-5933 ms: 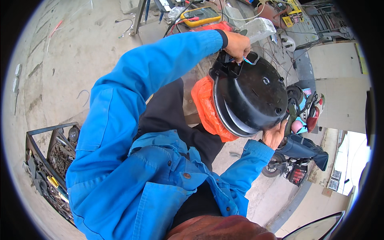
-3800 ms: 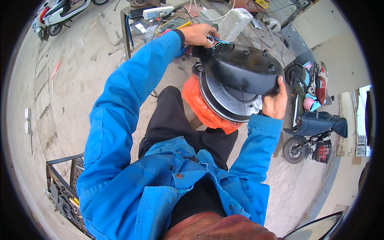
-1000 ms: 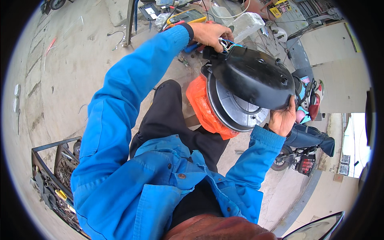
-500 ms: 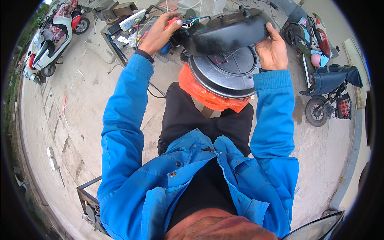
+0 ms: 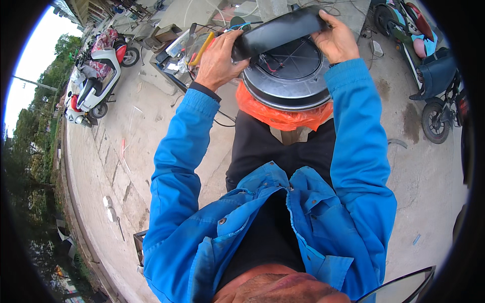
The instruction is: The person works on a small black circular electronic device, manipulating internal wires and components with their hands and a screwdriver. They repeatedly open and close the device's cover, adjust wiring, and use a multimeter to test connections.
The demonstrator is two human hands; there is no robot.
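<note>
Both my hands hold up a shallow, round black shell (image 5: 283, 33), tilted with its smooth side wall toward me. My left hand (image 5: 221, 61) is closed round its left end, and my right hand (image 5: 337, 42) grips its right end with the thumb on top. Coloured wires (image 5: 244, 26) show behind the shell near my left hand. Below it lies a round, ribbed grey appliance base (image 5: 283, 90) with a bright metal rim and thin red wires near its middle. Under the base is a crumpled orange plastic bag (image 5: 262, 110), just beyond my knees. The shell hides the base's far side.
To the left a low workbench (image 5: 174, 81) carries tools, cables and a yellow-handled tool (image 5: 203, 47). A white scooter (image 5: 103, 78) stands at the far left, and a dark electric bike (image 5: 437, 91) at the right. A cable (image 5: 222, 122) hangs beside my left knee.
The shell has tipped, so its side wall now faces me more. My left hand has shifted its hold along the edge. The whole view has swung to the left.
</note>
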